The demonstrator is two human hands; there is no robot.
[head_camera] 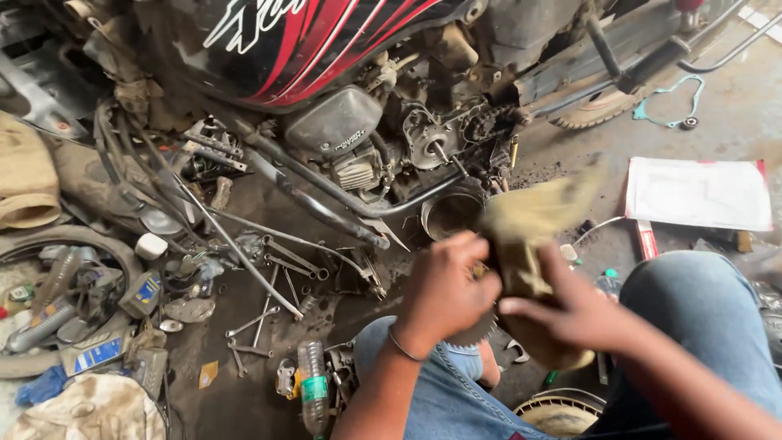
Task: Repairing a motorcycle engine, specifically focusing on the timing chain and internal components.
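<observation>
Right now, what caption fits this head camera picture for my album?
Left hand holds a toothed gear while the right hand rubs it with a dirty rag beside a stripped motorcycle engine.

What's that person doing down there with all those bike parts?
A person in jeans sits on the floor beside a stripped-down motorcycle. The left hand holds a toothed gear, and the right hand presses a dirty yellowish rag against it, seemingly wiping it. The engine sits open in front of them, and spanners and a plastic bottle lie scattered on the greasy floor.
</observation>
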